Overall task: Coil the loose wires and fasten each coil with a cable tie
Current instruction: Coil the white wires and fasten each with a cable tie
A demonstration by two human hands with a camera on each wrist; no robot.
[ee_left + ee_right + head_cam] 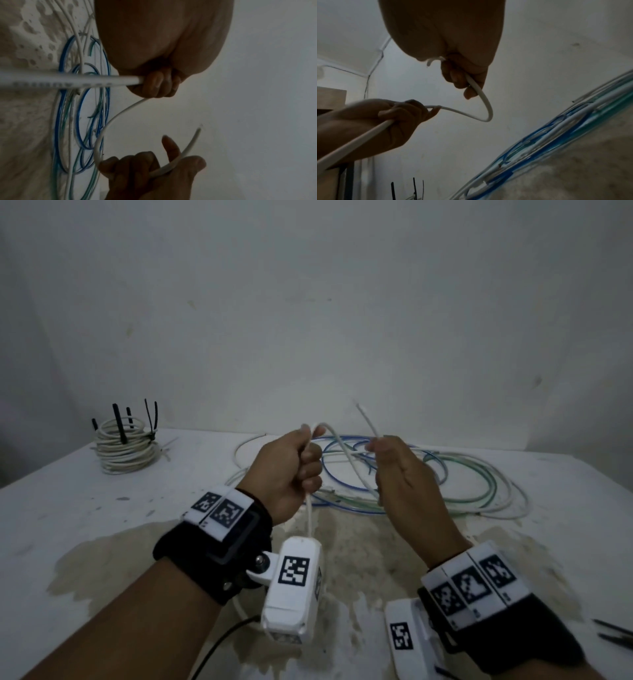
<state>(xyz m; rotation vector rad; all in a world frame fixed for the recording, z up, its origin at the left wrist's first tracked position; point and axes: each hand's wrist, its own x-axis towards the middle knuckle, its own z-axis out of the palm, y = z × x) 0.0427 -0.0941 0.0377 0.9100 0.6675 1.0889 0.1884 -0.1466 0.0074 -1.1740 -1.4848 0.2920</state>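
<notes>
A white wire [346, 455] is held up above the table between both hands. My left hand [298, 463] grips it in a fist; from there it hangs down past the wrist camera. My right hand [383, 451] pinches it near its free end [360, 407], which points upward. Between the hands the wire sags in a loop [485, 115]. In the left wrist view the left hand's fingers [158, 83] curl round the wire [72, 81], with the right hand [150, 169] below. The right wrist view shows the right hand's fingers [462, 81] and the left hand [397, 116].
Behind the hands, loose blue, green and white wires [455, 484] lie spread on the white table [85, 525]. A tied white coil [125, 451] with black cable ties standing up sits at the far left. Loose black cable ties [615, 635] lie at the right edge.
</notes>
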